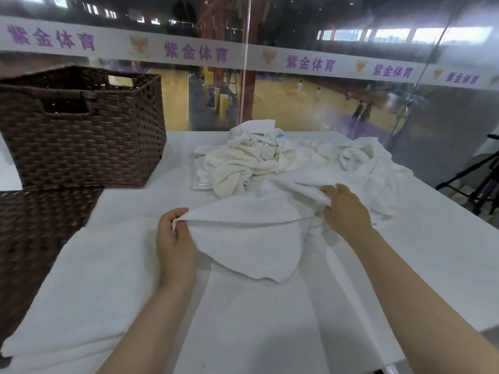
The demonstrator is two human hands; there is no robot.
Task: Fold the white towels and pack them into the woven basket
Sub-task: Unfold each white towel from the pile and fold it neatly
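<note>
A white towel (251, 236) is stretched between my hands above the white table. My left hand (175, 247) pinches one of its corners. My right hand (343, 206) grips bunched folds at its other end. Behind it lies a crumpled heap of white towels (270, 157). A stack of folded white towels (89, 287) rests at the near left. The dark brown woven basket (81, 136) stands at the far left; I cannot see what it holds.
A second brown woven surface (40, 238) sits low at the left, beside the folded stack. The table's right edge (459, 211) runs diagonally, with a black tripod (478, 182) beyond it. A glass wall stands behind the table.
</note>
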